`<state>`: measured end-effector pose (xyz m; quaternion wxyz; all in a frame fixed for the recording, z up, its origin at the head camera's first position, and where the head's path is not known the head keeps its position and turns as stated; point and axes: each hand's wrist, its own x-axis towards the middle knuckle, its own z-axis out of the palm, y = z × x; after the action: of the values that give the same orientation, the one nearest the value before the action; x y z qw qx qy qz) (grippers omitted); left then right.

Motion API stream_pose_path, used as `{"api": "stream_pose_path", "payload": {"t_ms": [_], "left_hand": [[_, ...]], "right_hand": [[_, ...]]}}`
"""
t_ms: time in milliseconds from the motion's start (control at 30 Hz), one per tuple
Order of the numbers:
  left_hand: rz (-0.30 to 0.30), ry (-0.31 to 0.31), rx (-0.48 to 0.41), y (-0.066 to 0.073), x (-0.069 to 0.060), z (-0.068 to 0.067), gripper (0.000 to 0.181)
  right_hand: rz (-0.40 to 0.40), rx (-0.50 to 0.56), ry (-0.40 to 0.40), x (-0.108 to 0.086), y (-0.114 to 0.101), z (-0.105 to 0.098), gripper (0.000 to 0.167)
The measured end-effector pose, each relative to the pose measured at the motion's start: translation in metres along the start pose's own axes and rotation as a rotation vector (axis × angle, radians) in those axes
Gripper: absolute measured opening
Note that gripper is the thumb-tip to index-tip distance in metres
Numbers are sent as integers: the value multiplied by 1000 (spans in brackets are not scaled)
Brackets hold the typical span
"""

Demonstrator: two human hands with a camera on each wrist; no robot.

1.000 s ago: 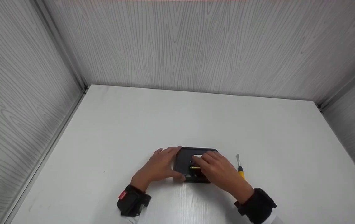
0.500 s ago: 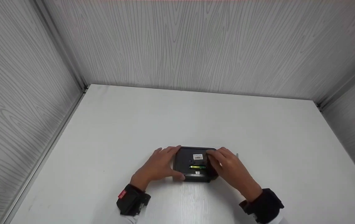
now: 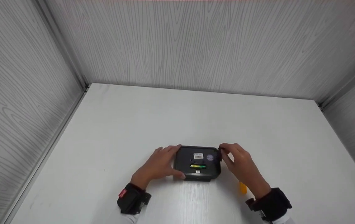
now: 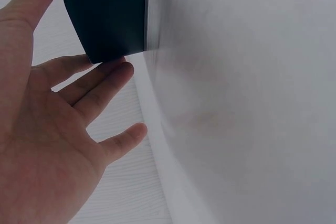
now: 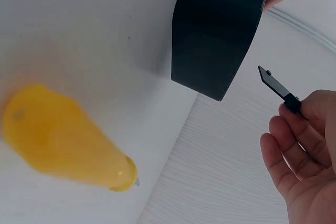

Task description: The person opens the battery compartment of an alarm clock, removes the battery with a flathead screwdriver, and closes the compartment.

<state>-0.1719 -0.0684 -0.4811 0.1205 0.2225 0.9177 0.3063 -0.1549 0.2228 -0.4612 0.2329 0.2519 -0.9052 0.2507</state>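
A black box-shaped device [image 3: 183, 160] lies on the table, with a white barcode label and a round sticker on its upper face. One green-and-gold battery [image 3: 198, 166] sits in a slot there. My left hand [image 3: 158, 165] holds the device's left end, thumb on the near edge and fingertips on the far edge. My right hand [image 3: 242, 166], just off the device's right end, pinches a small thin black battery cover [image 5: 278, 87] between thumb and index finger. In the right wrist view the cover is apart from the device, its little tabs showing.
A screwdriver with a yellow handle [image 5: 63, 135] lies on the white table [image 3: 127, 124] to the right of the device. In the head view my right forearm hides most of it. Grey wood-grain panels [image 3: 171, 46] enclose the back and sides.
My right hand has moved right, off the device's face to beyond its right end, carrying the battery cover. This uncovered the battery, label and sticker. The left hand and device have stayed put.
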Motion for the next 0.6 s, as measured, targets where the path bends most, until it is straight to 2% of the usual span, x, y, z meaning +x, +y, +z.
{"api": "stream_pose_path", "payload": {"t_ms": [333,600], "left_hand": [[-3,1,-9,0,0,0,106],[-13,-6,-13,-1,1,1,107]], "right_hand": [[8,31,33,-1,10,-5,26],[13,13,104,-11,24,-14,31]]}}
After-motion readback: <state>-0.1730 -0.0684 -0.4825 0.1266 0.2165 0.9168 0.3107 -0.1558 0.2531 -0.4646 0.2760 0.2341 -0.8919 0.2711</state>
